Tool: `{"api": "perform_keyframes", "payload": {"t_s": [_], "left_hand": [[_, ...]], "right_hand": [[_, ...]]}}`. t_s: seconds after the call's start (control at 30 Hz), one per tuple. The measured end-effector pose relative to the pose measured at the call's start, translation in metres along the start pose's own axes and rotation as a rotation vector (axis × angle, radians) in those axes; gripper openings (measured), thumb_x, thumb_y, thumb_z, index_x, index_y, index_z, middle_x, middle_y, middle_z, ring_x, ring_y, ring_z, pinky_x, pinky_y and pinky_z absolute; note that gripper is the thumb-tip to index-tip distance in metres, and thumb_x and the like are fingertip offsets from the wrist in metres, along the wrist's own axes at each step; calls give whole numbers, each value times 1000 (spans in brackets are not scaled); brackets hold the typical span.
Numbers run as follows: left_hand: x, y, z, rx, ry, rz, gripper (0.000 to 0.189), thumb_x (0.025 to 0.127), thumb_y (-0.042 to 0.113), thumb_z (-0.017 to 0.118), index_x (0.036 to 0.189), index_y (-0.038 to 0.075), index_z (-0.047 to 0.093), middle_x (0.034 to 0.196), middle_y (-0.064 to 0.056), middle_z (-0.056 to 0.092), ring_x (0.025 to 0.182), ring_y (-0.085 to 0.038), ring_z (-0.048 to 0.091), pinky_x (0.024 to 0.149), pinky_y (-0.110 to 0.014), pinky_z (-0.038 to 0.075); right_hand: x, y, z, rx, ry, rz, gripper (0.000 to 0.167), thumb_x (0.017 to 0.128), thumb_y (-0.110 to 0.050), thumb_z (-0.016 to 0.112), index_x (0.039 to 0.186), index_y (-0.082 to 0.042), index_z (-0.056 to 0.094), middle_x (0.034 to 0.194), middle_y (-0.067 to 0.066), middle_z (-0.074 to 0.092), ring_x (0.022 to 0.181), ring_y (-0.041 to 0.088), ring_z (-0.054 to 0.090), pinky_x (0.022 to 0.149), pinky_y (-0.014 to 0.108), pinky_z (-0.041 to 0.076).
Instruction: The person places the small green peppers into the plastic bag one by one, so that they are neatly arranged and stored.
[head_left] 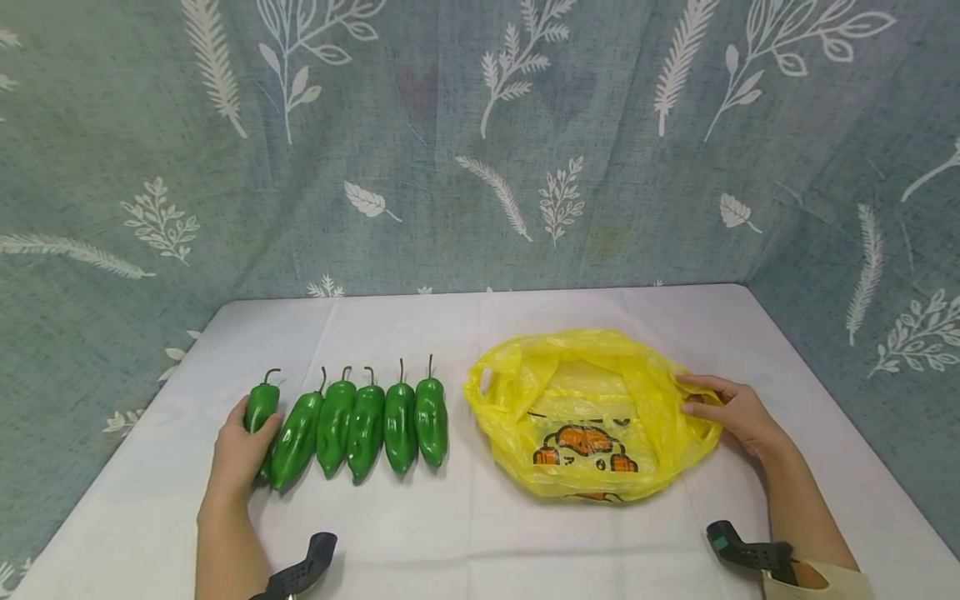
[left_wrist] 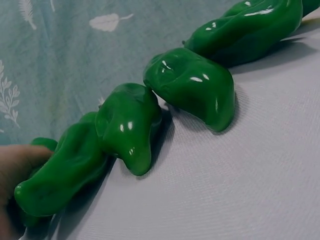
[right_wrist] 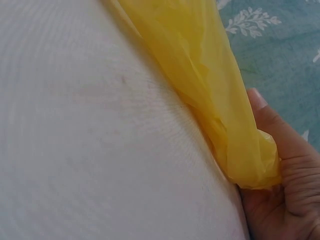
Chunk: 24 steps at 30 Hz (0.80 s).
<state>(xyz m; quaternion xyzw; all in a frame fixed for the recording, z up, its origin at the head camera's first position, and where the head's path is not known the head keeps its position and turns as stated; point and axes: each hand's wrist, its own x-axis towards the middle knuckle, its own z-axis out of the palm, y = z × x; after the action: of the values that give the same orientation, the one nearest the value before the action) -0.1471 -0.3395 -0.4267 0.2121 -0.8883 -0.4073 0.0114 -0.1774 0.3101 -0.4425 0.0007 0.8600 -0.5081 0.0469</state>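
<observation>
At the left end of a row of glossy green peppers (head_left: 367, 433), my left hand (head_left: 234, 450) grips the outermost pepper (head_left: 262, 407), thumb on its right side and fingers on its left. The hand hides much of that pepper's middle. In the left wrist view only part of this hand (left_wrist: 20, 167) shows, beside a neighbouring pepper (left_wrist: 65, 170). A yellow plastic bag (head_left: 581, 487) lies with its mouth spread toward me, an orange cartoon print on it. My right hand (head_left: 738, 417) pinches the bag's right handle; in the right wrist view, thin yellow film (right_wrist: 250, 160) bunches against the fingers.
Both hands work over a table with a white cloth (head_left: 465, 542). A green curtain with white leaf prints (head_left: 435, 100) hangs behind it and along both sides. Dark camera mounts (head_left: 303, 571) are strapped at the wrists.
</observation>
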Motion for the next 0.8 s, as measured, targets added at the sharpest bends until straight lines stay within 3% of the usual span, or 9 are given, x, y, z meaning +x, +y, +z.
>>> {"api": "perform_keyframes", "payload": {"t_s": [0.07, 0.13, 0.33, 0.5, 0.6, 0.73, 0.8], "left_hand": [[0, -1, 1, 3, 15, 0, 77, 97, 30, 46, 150, 0, -1, 145, -37, 22, 128, -52, 30, 103, -64, 28], [0, -1, 2, 0, 32, -6, 78, 95, 25, 49, 150, 0, 0, 144, -37, 24, 127, -51, 31, 101, -64, 30], [0, -5, 4, -35, 97, -16, 76, 94, 22, 50, 151, 1, 4, 142, -37, 27, 124, -50, 33, 98, -64, 33], [0, -6, 3, -58, 174, -10, 74, 94, 25, 51, 150, -1, 11, 138, -36, 34, 121, -47, 38, 96, -60, 35], [-1, -5, 3, -66, 220, 4, 73, 94, 29, 53, 149, -1, 15, 135, -35, 38, 118, -45, 40, 94, -59, 36], [-1, -2, 4, -95, 277, 31, 74, 94, 35, 53, 150, 2, 18, 135, -34, 40, 118, -44, 41, 95, -58, 35], [-2, 1, 5, -131, 316, 33, 74, 94, 40, 52, 150, 4, 19, 134, -31, 43, 118, -42, 43, 96, -56, 36]], "right_hand": [[-1, 0, 0, 7, 2, 0, 63, 82, -31, 74, 132, 2, 52, 126, -12, 57, 114, 2, 42, 84, 1, 37], [-1, 0, 0, 7, 8, -3, 61, 82, -29, 74, 131, 1, 53, 125, -12, 58, 114, 1, 43, 84, 1, 37], [0, -1, 0, -19, -3, 9, 65, 83, -32, 73, 134, 1, 51, 139, 13, 50, 128, 30, 38, 86, 2, 38], [2, -1, 0, -17, -4, 2, 66, 83, -32, 73, 134, 2, 49, 140, 18, 47, 131, 34, 35, 85, 1, 36], [2, 0, 0, 0, 0, -17, 64, 82, -31, 73, 133, 2, 51, 135, 7, 55, 129, 28, 38, 85, 0, 36], [2, 2, 0, 21, 3, -21, 63, 82, -31, 74, 131, 2, 53, 115, -24, 57, 119, 7, 42, 85, 0, 35], [2, 3, 0, 28, 2, -21, 64, 82, -31, 74, 131, 3, 52, 108, -31, 53, 121, 10, 42, 84, -1, 35]]}}
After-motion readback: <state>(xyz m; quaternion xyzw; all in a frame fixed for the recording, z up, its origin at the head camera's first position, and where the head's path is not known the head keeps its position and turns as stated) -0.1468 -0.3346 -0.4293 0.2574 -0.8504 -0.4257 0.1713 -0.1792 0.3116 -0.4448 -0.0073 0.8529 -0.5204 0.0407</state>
